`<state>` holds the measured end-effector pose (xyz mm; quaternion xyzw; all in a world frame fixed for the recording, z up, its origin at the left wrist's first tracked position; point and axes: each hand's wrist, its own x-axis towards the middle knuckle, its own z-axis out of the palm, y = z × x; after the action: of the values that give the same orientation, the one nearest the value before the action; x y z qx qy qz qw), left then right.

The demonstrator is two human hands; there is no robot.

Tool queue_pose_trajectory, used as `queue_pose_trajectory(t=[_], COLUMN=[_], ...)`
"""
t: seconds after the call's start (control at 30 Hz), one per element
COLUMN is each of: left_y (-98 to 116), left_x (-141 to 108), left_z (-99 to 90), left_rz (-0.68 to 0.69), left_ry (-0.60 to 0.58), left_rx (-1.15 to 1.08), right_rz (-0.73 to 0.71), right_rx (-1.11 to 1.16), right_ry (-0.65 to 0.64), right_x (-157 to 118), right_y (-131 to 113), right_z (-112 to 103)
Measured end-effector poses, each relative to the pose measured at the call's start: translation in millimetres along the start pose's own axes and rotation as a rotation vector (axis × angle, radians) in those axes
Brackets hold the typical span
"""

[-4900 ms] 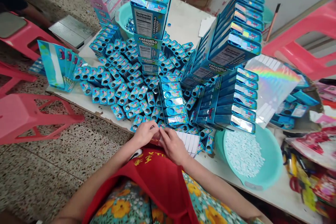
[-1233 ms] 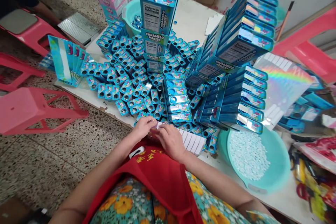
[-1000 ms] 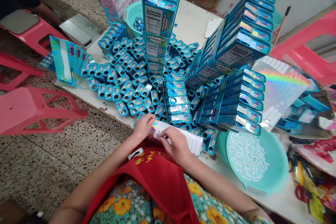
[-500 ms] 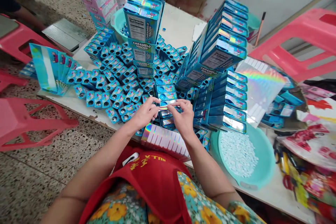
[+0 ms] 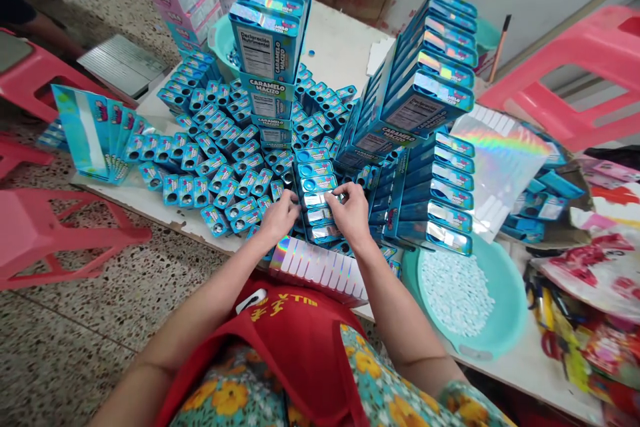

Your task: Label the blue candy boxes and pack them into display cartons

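Observation:
A row of small blue candy boxes (image 5: pixel 319 199) stands packed in front of me, with shiny silver flaps on the nearer ones and round recesses on the farther ones. My right hand (image 5: pixel 351 213) is at the right side of this row, thumb and forefinger bent onto the flap of one box. Just left of the row, my left hand (image 5: pixel 279 219) has its fingers curled in; its fingertips are partly hidden, so what they hold cannot be made out. Many loose small blue boxes (image 5: pixel 223 177) with round holes stand beside it. A shiny white-and-blue carton (image 5: pixel 320 270) lies closest to my apron.
Tall stacks of filled blue display cartons rise behind (image 5: pixel 267 47) and at right (image 5: pixel 425 93). A turquoise basin (image 5: pixel 507 307) holds white pellets. Folded blue display cards (image 5: pixel 90 127) stand at the left. Pink stools (image 5: pixel 65 233) flank the white table (image 5: pixel 340 40).
My left hand has drawn back down and left, away from the box flap. My right hand stays over the row, shifted slightly, and more of the silver flaps shows.

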<state>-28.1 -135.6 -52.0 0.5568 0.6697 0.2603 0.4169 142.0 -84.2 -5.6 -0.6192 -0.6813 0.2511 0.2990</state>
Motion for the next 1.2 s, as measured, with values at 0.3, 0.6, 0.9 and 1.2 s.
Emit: queue_pose_trajectory(t=[0.3, 0.6, 0.9, 1.2], left_y=[-30, -30, -47, -7], left_x=[-53, -71, -72, -85], left_z=[-27.6, -13.7, 1.8, -22.0], left_rz=[0.1, -0.133, -0.16, -0.047], left_ry=[-0.253, -0.082, 0.046, 0.113], left_rx=[0.157, -0.285, -0.356, -0.382], right_rz=[-0.565, -0.358, -0.476, -0.223], right_rx=[0.149, -0.159, -0.127, 0.225], right_ry=[-0.325, -0.551, -0.538, -0.45], right_x=[-102, -125, -132, -105], right_y=[-26, -9, -8, -51], right_z=[-3, 40, 39, -11])
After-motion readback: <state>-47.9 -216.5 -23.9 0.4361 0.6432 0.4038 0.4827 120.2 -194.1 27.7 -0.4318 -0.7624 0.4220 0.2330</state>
